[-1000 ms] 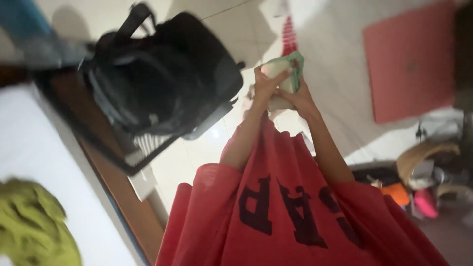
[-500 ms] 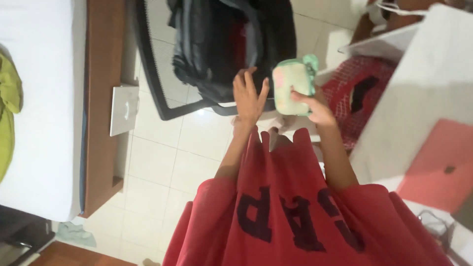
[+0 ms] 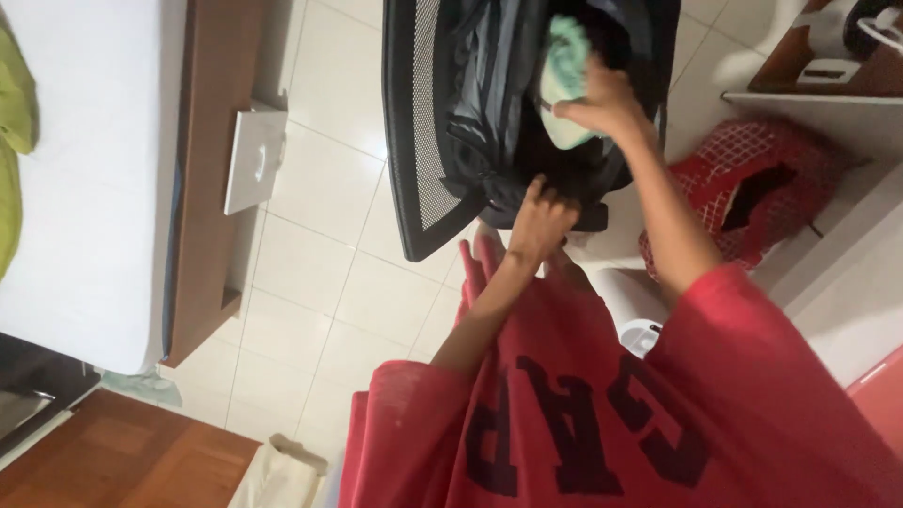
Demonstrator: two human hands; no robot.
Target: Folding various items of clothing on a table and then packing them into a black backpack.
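On white floor tiles [image 3: 320,282], right hand [image 3: 602,99] grips green pouch [image 3: 564,71]; left hand [image 3: 541,221] clutches black backpack [image 3: 508,103].

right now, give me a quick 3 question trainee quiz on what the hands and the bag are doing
1. True or false: the right hand holds the green pouch over the black bag.
2. Where is the left hand? A) on the bed B) on the bag's lower edge C) on the red mesh bag
3. Fill in: the black bag sits on a black mesh ____.

Key
1. True. The pouch is at the bag's opening, pinched in the right hand.
2. B. The left hand grips the bag's near edge; the bed and red mesh bag are untouched.
3. Chair.
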